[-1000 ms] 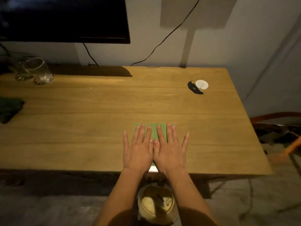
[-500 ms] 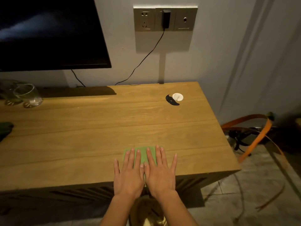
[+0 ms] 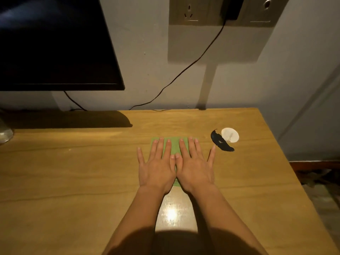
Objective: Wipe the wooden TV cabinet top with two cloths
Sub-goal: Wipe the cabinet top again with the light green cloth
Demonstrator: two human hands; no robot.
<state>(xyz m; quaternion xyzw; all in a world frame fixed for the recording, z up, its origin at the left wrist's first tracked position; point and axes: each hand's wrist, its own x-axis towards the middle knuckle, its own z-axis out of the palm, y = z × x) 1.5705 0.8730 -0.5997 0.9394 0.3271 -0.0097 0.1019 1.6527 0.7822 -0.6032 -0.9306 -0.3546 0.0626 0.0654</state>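
left hand (image 3: 156,168), right hand (image 3: 196,167), flat on green cloth (image 3: 174,145)

Dim room from my feed; warm light from behind me, glare patch on the cabinet top (image 3: 55,181) near its front edge, TV (image 3: 55,43) shadow along the back edge, edges bowed.

Both hands, the left hand (image 3: 156,168) and the right hand (image 3: 195,167), have pushed the green cloth (image 3: 173,147) away from the near edge of the tabletop (image 3: 73,181), deeper toward the wall. A second ago the grip lay just by that front edge. The black mark (image 3: 221,142) and white disc (image 3: 230,134), earlier well beyond the grip, now sit just to its right.
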